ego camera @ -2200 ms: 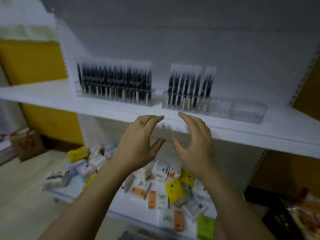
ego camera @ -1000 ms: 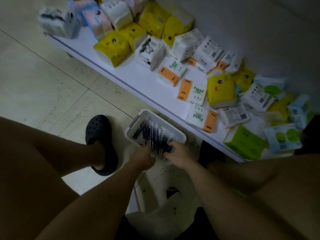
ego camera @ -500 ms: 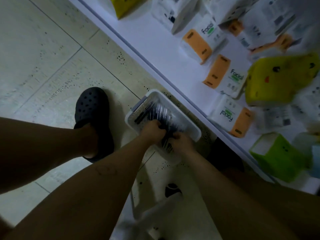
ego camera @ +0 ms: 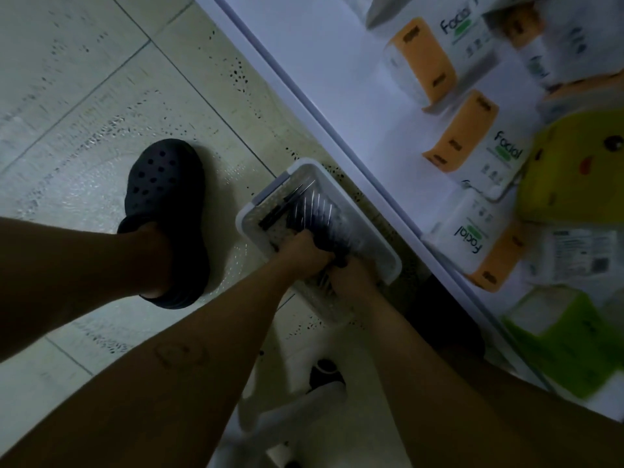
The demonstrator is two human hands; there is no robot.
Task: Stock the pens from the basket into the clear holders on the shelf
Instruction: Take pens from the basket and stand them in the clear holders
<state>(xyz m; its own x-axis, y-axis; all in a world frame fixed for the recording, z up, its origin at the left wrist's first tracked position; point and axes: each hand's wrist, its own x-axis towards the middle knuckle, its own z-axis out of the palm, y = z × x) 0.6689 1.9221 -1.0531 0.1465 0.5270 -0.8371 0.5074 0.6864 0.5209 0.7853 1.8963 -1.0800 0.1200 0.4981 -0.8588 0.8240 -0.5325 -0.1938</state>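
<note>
Pens sit at the middle of my head view, the only one I have: a dark bundle lying in the white basket on the floor tiles. My left hand is curled round that bundle. My right hand, touching the left, grips the bundle's near end, its fingertips lost in the dim light. I judge this the pick-up step, with the bundle not yet out of the basket. A few loose pens lie apart near its far wall, so more loads remain. The clear holders are out of frame, so I cannot tell how full they are. Just beside the basket runs a low shelf strewn with tissue packs. A dark clog stands near the basket's left side. On the way up, I would mind the shelf edge.
</note>
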